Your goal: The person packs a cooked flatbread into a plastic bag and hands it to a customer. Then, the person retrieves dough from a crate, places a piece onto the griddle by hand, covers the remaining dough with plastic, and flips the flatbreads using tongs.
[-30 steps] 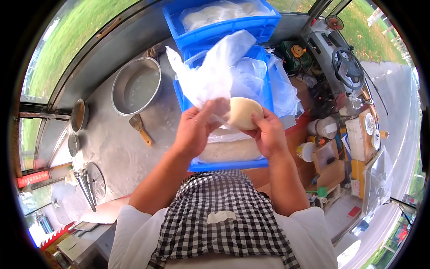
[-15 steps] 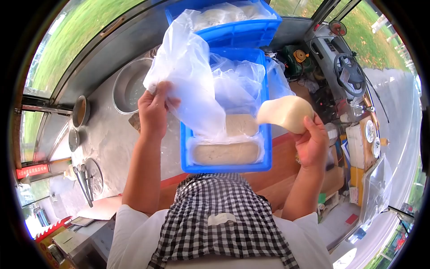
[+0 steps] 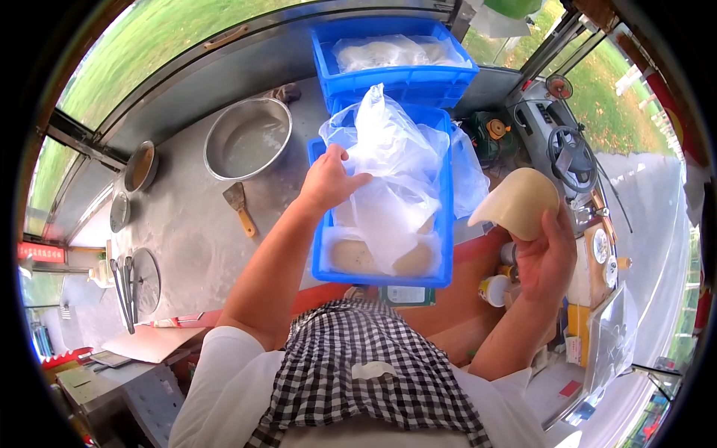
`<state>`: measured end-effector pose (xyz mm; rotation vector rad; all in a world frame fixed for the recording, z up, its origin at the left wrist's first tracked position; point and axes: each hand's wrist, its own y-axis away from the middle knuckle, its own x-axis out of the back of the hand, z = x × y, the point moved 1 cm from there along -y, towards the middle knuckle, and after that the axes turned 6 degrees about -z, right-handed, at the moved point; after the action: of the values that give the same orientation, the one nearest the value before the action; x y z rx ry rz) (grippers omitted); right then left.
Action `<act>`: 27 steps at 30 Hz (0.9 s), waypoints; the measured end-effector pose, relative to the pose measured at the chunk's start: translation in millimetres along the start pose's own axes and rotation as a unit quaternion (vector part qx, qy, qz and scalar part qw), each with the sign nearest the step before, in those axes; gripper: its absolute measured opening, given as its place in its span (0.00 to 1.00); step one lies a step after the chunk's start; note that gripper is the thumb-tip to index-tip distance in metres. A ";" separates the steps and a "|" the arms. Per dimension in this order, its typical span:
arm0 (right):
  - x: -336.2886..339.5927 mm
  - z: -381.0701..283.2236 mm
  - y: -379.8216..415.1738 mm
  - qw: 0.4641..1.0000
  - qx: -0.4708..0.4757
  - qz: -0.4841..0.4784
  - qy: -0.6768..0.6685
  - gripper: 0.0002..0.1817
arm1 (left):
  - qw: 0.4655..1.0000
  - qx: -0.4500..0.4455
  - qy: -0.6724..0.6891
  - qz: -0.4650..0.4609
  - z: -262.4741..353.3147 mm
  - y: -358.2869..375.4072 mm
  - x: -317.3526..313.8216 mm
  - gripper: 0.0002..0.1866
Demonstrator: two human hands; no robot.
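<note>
Plastic sheet (image 3: 388, 164), just lowered, is partly veiling pale dough (image 3: 351, 257) in blue crate (image 3: 381, 278), below my left hand (image 3: 326, 179); I'm holding that half-open, contact unclear. Right hand (image 3: 549, 257) is pinching curved cream scraper (image 3: 526, 194).

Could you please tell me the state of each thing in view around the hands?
Left hand: open, at the plastic sheet
Right hand: closed on the pale curved piece
Pale curved piece: held up, bent
Plastic sheet: crumpled, partly over the dough
Dough: partly covered
Near blue crate: lidless, filled
Far blue crate: lidless, filled
Metal basin: uncovered, liquid inside
Wooden-handled scraper: lying down, unused
</note>
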<state>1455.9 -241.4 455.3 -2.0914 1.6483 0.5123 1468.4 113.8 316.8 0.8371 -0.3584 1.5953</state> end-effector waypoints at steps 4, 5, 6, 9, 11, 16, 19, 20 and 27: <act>-32.7 3.5 11.5 0.998 -0.021 -0.064 -0.009 0.19 | 0.992 -0.018 0.124 0.018 -8.2 43.5 31.4 0.54; -41.3 7.0 13.4 0.995 -0.027 -0.094 -0.020 0.20 | 0.986 -0.018 0.163 0.034 -17.4 55.2 36.3 0.55; -52.1 10.0 15.8 0.992 -0.034 -0.117 -0.025 0.20 | 0.978 -0.017 0.201 0.051 -27.1 68.2 39.8 0.56; -107.7 23.7 26.7 0.983 -0.059 -0.169 -0.037 0.21 | 0.904 -0.049 0.410 0.110 -58.6 112.3 37.5 0.28; -139.5 41.4 36.1 0.973 -0.080 -0.214 -0.032 0.23 | 0.795 -0.036 0.601 0.074 -57.4 161.4 36.0 0.16; -235.5 91.5 74.5 0.944 -0.159 -0.288 -0.030 0.24 | 0.556 0.009 0.788 -0.262 -91.1 274.5 19.7 0.41; -280.6 126.3 104.7 0.911 -0.217 -0.348 -0.039 0.25 | 0.452 -0.045 0.883 -0.117 -93.6 325.7 47.5 0.36; -295.3 138.8 115.4 0.899 -0.239 -0.364 -0.040 0.25 | 0.421 -0.069 0.904 -0.036 -101.6 337.8 57.2 0.35; -353.7 238.0 165.9 0.754 -0.423 -0.503 -0.012 0.19 | 0.345 -0.139 0.855 0.362 -188.6 436.8 94.2 0.25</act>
<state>1208.3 142.2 426.2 -3.1152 -0.0388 0.9537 994.5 211.6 350.1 -1.7471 0.6872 2.1513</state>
